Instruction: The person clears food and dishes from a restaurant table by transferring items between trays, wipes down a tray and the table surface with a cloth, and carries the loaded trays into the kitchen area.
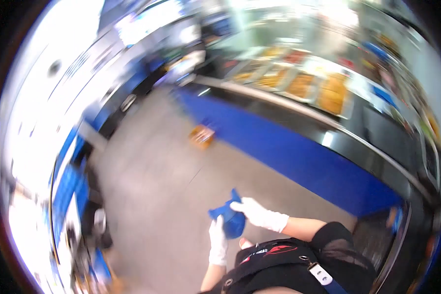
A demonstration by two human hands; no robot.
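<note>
Between my gloved hands, in front of my body, is a limp blue piece [234, 226] that looks like a cloth; blur hides its exact kind. My left hand [218, 241], in a white glove, is closed on its lower left side. At its upper right edge, my right hand [256, 211], also white-gloved, pinches it between thumb and fingers. A corner of the blue piece sticks up above my right fingertips, and the rest hangs down between both hands.
To the right runs a dark counter with a blue front panel [279, 157]. On it stand several food trays, one holding orange-yellow food [333, 93]. An orange box [201, 136] sits on the grey floor [152, 196] by the panel. Blurred blue shelving lines the left.
</note>
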